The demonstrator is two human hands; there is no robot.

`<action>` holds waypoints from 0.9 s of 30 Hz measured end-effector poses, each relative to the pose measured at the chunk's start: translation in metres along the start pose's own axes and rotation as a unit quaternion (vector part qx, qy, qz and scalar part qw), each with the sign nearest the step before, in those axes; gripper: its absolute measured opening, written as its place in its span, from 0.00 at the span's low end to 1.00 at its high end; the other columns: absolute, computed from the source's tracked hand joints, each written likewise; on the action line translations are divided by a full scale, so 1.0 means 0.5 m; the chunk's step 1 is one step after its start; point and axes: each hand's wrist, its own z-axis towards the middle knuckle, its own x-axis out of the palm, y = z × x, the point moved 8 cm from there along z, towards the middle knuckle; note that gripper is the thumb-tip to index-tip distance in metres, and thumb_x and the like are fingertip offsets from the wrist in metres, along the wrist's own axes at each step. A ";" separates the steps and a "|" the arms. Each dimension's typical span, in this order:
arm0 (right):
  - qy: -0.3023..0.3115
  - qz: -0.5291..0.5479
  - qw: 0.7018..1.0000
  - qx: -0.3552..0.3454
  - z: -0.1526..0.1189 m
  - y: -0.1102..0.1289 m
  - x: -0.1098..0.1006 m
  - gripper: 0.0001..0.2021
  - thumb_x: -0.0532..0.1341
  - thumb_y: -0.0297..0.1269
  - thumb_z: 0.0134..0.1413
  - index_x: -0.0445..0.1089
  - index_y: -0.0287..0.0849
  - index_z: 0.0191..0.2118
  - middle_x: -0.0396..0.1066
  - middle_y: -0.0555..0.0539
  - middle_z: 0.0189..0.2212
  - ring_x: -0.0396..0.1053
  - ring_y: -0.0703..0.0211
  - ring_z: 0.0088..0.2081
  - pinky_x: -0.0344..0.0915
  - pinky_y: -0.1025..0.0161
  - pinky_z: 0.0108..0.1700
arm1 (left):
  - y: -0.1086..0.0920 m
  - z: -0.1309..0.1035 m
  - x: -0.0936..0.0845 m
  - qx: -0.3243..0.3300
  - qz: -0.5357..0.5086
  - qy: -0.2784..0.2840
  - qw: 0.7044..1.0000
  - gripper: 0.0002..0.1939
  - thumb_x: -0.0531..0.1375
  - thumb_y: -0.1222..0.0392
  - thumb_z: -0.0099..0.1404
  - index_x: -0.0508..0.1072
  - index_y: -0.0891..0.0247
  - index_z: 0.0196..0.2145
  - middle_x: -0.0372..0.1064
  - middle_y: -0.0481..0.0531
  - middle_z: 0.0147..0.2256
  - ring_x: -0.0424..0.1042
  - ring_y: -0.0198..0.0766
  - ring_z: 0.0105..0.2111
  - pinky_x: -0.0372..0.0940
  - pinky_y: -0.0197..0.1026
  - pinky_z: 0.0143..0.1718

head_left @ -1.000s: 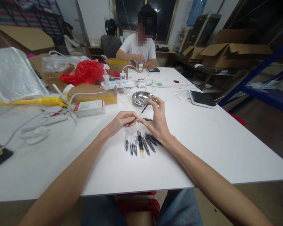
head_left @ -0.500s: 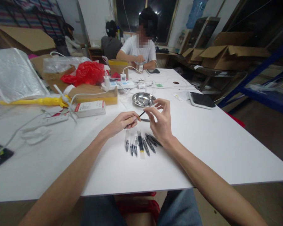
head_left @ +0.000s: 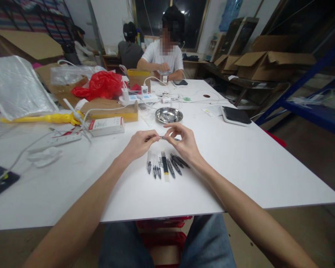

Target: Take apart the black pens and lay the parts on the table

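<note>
My left hand (head_left: 142, 144) is closed in a pinch on a slim dark pen refill (head_left: 162, 137), whose short middle stretch shows between my hands. At its other end, the thumb and index finger of my right hand (head_left: 184, 140) pinch together, with the other fingers curved above. A grey pen part lies behind my right hand, mostly covered. Just in front of my hands, clear pen barrels with black tips (head_left: 155, 169), several black refills with yellow ends (head_left: 165, 163) and grey pen barrels (head_left: 175, 166) lie in a row.
Beyond my hands stands a shiny metal bowl (head_left: 169, 115) with small parts in it. A white box (head_left: 106, 126), power strip (head_left: 138, 98) and red plastic bag (head_left: 100, 86) occupy the left side. A black-topped device (head_left: 236, 115) lies right. A person (head_left: 164, 61) sits across the table.
My hands have drawn closer together, and the black refill that stuck out between them now shows only a short stretch. The view has shifted slightly.
</note>
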 end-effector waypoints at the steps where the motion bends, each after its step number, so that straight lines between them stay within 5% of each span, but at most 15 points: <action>1: 0.020 0.015 0.999 0.026 0.001 -0.016 0.002 0.17 0.66 0.32 0.53 0.71 0.42 0.49 0.74 0.51 0.31 0.67 0.62 0.30 0.64 0.62 0.36 | 0.004 -0.002 0.000 -0.002 0.038 0.001 0.999 0.14 0.56 0.52 0.70 0.75 0.62 0.32 0.67 0.46 0.25 0.62 0.34 0.26 0.53 0.37 0.30; 6: 0.144 -0.067 0.984 0.077 -0.010 -0.064 0.019 0.11 0.70 0.32 0.49 0.74 0.39 0.40 0.71 0.51 0.29 0.64 0.63 0.30 0.60 0.63 0.36 | 0.033 -0.007 -0.015 -0.037 0.143 -0.018 0.989 0.14 0.52 0.55 0.70 0.74 0.61 0.30 0.71 0.49 0.26 0.65 0.38 0.28 0.52 0.39 0.31; 13: 0.294 -0.122 0.948 0.029 -0.035 -0.026 0.063 0.08 0.73 0.34 0.49 0.80 0.41 0.37 0.73 0.48 0.33 0.66 0.59 0.36 0.62 0.60 0.42 | 0.067 -0.015 -0.021 -0.074 0.150 -0.033 0.985 0.14 0.51 0.57 0.69 0.74 0.61 0.30 0.71 0.50 0.26 0.66 0.39 0.28 0.52 0.40 0.32; 27: 0.299 -0.172 0.939 0.002 -0.043 -0.020 0.084 0.02 0.71 0.33 0.53 0.79 0.42 0.34 0.74 0.48 0.31 0.67 0.56 0.38 0.63 0.58 0.44 | 0.075 -0.020 -0.019 -0.102 0.174 -0.032 0.979 0.13 0.52 0.56 0.69 0.75 0.59 0.32 0.74 0.51 0.29 0.68 0.40 0.30 0.52 0.40 0.31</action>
